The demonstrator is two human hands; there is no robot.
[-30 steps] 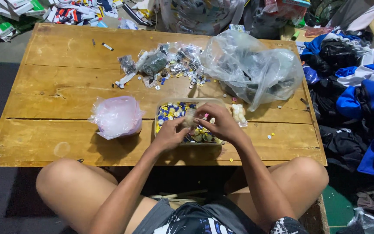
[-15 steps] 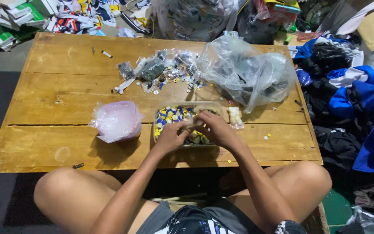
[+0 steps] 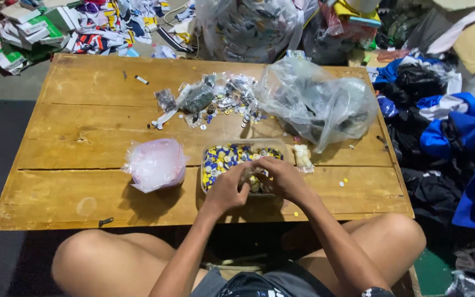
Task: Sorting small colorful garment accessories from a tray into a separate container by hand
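Head view: left hand (image 3: pixel 227 190) and right hand (image 3: pixel 281 177) together over clear tray (image 3: pixel 207 165) of small coloured buttons (image 3: pixel 227 158) at near edge of wooden table (image 3: pixel 72 159), fingertips pinching among them; exact hold unclear. Pink bag (image 3: pixel 154 164) just left.

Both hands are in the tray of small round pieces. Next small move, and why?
Probably lift one piece clear of the clear tray. Both the left hand and right hand meet over its near side with fingertips pinched together among the yellow and blue round pieces; what they pinch is hidden.
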